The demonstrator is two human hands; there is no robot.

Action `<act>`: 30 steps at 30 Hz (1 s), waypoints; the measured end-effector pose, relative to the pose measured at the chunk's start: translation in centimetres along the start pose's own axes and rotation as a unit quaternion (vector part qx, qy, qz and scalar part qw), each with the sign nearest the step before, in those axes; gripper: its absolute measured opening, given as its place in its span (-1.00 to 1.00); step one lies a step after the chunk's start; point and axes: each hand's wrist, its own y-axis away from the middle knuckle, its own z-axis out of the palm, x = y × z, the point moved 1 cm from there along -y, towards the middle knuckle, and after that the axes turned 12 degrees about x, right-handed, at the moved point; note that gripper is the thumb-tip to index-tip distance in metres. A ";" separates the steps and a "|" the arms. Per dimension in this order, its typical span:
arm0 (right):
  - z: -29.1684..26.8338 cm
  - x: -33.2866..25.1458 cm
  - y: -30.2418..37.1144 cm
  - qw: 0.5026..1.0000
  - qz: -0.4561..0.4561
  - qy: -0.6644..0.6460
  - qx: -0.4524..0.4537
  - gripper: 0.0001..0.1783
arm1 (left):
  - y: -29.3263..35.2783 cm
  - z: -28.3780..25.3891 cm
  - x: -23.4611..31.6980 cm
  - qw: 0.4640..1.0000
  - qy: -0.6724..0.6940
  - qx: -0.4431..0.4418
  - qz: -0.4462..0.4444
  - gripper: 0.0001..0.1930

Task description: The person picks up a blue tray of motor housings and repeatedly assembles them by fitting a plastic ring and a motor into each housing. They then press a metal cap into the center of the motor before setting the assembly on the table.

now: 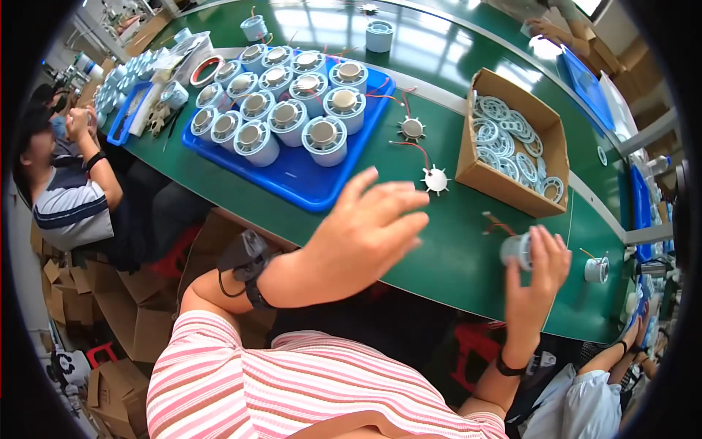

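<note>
My right hand (539, 274) has its fingers closed around a pale blue cylindrical housing (516, 251) over the right part of the green table. Red and dark wires trail from the housing, and my fingers hide part of it. My left hand (365, 230) is empty, its fingers apart, in front of a blue tray (307, 184). Rows of pale blue cylinders (325, 139) with round metallic tops stand upright in that tray. Two wired silver discs with small tabs, a nearer disc (436, 180) and a farther disc (412, 129), lie between tray and box.
A cardboard box (504, 192) of pale blue slotted rings (504, 146) stands beyond my right hand. One small wired cylinder (597, 270) sits right of it. Farther back is another cylinder (379, 36). A co-worker (77, 183) sits at the left; other people's hands show at the right.
</note>
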 end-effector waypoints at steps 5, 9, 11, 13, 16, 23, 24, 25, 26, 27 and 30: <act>-0.2 7.2 0.6 0.986 0.053 0.149 0.055 -0.41 | -1.3 -4.2 -5.0 0.951 -0.309 -0.023 -0.013 -0.50; 0.2 3.9 -4.7 0.987 0.010 0.041 0.158 -0.65 | -1.1 -6.7 -7.9 0.963 -0.247 -0.099 0.031 -0.44; 1.3 3.4 -7.9 0.992 0.018 -0.059 0.109 -0.81 | -1.2 -7.3 -8.3 0.971 -0.209 -0.111 0.035 -0.42; 3.5 4.1 -10.9 0.993 -0.038 -0.084 0.076 -0.87 | -1.6 -7.8 -8.6 0.977 -0.166 -0.136 0.004 -0.37; 6.4 4.9 -14.2 0.995 -0.071 -0.065 -0.010 -0.85 | -2.5 -8.6 -9.3 0.981 -0.125 -0.150 0.001 -0.33; 9.4 6.1 -16.0 0.961 0.021 -0.022 -0.275 -0.77 | -4.2 -9.7 -7.8 0.993 -0.114 -0.033 -0.014 -0.32; 8.9 6.1 -15.8 0.982 0.007 0.011 -0.187 -0.77 | -4.3 -9.7 -7.1 0.994 -0.107 -0.009 0.002 -0.32; 8.1 6.0 -15.4 0.994 -0.007 0.044 -0.098 -0.77 | -4.4 -9.5 -6.5 0.995 -0.099 0.014 0.019 -0.32; 7.2 5.7 -15.0 0.997 -0.020 0.077 -0.007 -0.77 | -4.3 -8.9 -5.7 0.995 -0.097 0.013 0.016 -0.32; 5.8 4.5 -14.7 0.997 -0.009 0.031 0.063 -0.78 | -3.9 -8.4 -4.6 0.998 -0.057 0.005 0.015 -0.33; 0.4 0.7 -11.6 0.979 0.087 -0.155 0.099 -0.80 | -3.3 -6.2 -2.0 1.000 0.024 -0.012 0.005 -0.33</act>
